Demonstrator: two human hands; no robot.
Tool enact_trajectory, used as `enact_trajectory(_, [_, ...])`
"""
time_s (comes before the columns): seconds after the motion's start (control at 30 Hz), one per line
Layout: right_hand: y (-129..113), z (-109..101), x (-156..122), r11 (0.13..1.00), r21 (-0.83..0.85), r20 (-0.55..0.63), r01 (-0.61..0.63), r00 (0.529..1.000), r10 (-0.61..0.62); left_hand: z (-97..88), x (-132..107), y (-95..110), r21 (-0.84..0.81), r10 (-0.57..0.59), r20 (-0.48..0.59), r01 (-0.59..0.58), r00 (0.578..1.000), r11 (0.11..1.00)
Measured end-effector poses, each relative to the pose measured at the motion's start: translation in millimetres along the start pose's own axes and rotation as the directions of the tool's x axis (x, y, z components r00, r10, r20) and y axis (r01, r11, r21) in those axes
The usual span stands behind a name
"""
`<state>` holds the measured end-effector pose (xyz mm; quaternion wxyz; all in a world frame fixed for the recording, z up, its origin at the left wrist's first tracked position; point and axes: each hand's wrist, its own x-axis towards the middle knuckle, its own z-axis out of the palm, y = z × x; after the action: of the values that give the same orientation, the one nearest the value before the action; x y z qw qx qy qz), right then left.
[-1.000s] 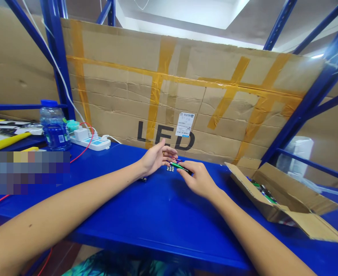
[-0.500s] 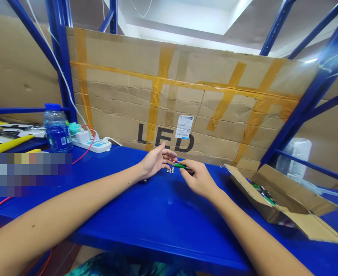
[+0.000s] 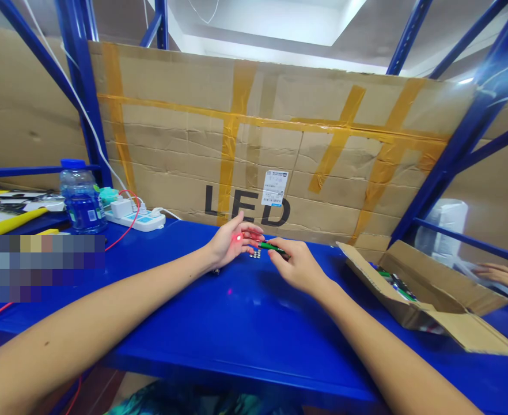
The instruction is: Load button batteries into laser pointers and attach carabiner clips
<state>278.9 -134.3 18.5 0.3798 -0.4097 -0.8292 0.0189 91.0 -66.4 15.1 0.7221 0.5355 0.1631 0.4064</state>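
My right hand [image 3: 295, 260] grips a slim green laser pointer [image 3: 269, 248], its tip turned toward my other hand. A bright red dot glows on the palm of my left hand [image 3: 235, 241], which is held up with its fingers stretched out and apart. The left fingertips are close to the pointer's tip; whether they touch it I cannot tell. Several small silvery button cells [image 3: 255, 254] lie on the blue table [image 3: 237, 328] just behind the hands. Beneath my left wrist a small dark item [image 3: 216, 271] is partly hidden.
To the right is an open cardboard box [image 3: 435, 294] with several pens or pointers inside. Another person's hand [image 3: 507, 278] shows at the right edge. A blue-capped bottle [image 3: 81, 199] and a power strip [image 3: 139, 219] stand at left. A large cardboard panel [image 3: 185, 155] backs the table.
A red light spot now shows on my left palm, and a faint one on the table. Another person's hand has come into view at the right. My hands have hardly moved.
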Motion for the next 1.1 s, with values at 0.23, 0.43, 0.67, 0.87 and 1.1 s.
enact_trajectory(0.23, [-1.7,0.1,-1.0,1.0,0.014,0.006,0.002,1.0,-0.002,0.0,1.1,-0.2,0.007,-0.002,0.014,0.002,1.0,1.0])
enact_trajectory(0.43, [-1.1,0.0,-0.8,1.0,0.02,0.007,0.012,1.0,-0.012,0.9,0.7,0.3,0.008,0.0,0.003,0.0,1.0,1.0])
enact_trajectory(0.67, [-0.6,1.5,-0.9,0.999,0.049,0.027,0.021,0.999,-0.023,0.6,0.9,0.0,0.013,-0.002,0.014,0.002,1.0,1.0])
enact_trajectory(0.87, [0.6,2.9,-0.5,0.998,0.05,0.017,0.045,0.999,-0.046,1.3,0.6,0.2,0.017,-0.007,0.005,0.007,1.0,1.0])
enact_trajectory(1.1, [-0.8,2.0,-0.7,0.997,0.066,0.038,0.04,0.998,-0.042,-0.3,1.4,-1.8,0.033,-0.007,0.016,0.006,1.0,0.999])
